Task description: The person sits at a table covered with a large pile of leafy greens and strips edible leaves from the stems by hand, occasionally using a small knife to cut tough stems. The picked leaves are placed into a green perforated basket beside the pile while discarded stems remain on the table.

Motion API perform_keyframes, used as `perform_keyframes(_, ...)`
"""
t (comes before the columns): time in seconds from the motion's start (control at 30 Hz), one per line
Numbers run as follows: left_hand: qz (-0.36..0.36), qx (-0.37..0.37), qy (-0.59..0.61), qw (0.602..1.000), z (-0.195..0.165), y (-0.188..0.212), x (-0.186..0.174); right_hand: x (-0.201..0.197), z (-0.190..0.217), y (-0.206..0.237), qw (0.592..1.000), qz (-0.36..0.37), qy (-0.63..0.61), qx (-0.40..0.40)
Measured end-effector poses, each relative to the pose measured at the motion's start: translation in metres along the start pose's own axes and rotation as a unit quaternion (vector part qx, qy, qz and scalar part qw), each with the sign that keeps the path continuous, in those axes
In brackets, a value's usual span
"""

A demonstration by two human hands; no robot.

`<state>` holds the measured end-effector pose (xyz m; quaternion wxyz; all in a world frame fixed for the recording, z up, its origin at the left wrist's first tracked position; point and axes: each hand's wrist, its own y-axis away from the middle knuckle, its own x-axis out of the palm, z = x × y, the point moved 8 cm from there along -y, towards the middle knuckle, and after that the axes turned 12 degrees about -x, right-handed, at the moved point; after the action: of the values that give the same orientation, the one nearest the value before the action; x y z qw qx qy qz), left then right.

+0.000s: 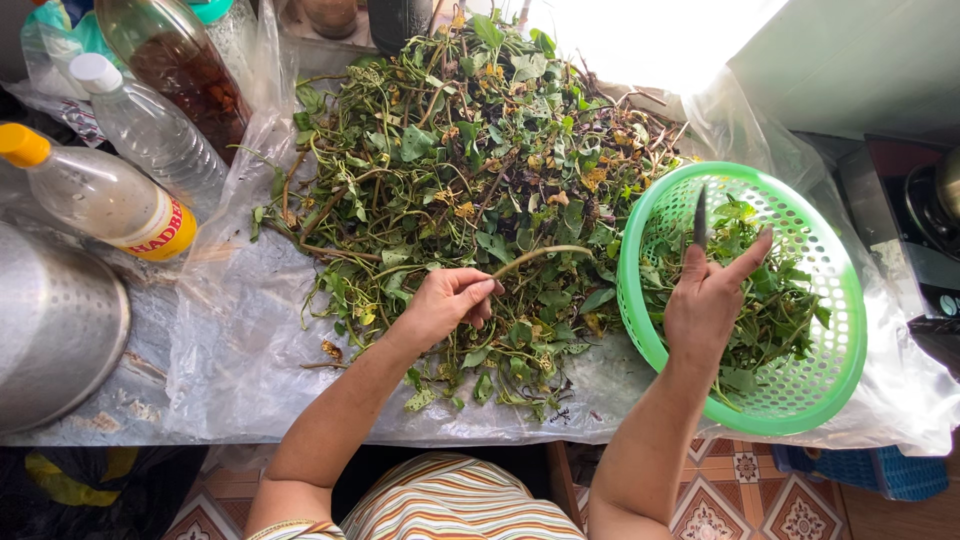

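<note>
Head view, looking down on a table covered by a clear plastic sheet [230, 350]. Landmark: green basket [800, 400], round and perforated, with cut leaves [770, 310] inside. Right hand [708, 300] is over the basket's left half, fingers closed around a small knife [700, 215] with the blade pointing up and away from the person; index finger extended. Left hand [445, 305] is left of the basket, thumb and fingers pinched on a long pale stem [540, 255] that arcs toward the basket rim. Heap of leafy vines [470, 150] lies left of and behind the basket, on the sheet. Well left of the basket: three bottles [150, 130] and a metal colander [55, 320]. Tiled floor [750, 490] shows below the basket.
</note>
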<state>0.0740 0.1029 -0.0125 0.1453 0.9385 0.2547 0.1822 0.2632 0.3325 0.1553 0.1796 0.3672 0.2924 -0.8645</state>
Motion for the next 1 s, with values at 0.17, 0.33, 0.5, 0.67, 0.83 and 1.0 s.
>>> perform_keyframes(0.17,0.017,0.021,-0.058,0.998,0.001,-0.003,0.018,0.067,0.049,0.051,0.941,0.251,-0.174,-0.148)
perform_keyframes(0.33,-0.064,0.070,-0.140,0.986,-0.019,0.019,0.015,0.085,0.083,0.069,0.919,0.234,-0.118,-0.295)
perform_keyframes(0.5,-0.134,0.155,-0.249,0.946,-0.046,0.042,0.031,0.080,0.066,0.060,0.958,0.151,-0.007,-0.245)
perform_keyframes(0.67,-0.144,0.308,-0.291,0.894,-0.068,0.050,0.070,0.055,0.036,0.042,0.982,-0.030,0.033,-0.182)
perform_keyframes(0.83,-0.122,0.202,-0.368,0.899,-0.059,0.033,0.063,-0.007,-0.021,-0.002,0.997,-0.051,0.028,-0.042)
perform_keyframes(1.0,-0.054,0.240,-0.335,0.909,-0.073,0.001,0.060,0.074,0.007,0.040,0.946,0.271,-0.162,-0.073)
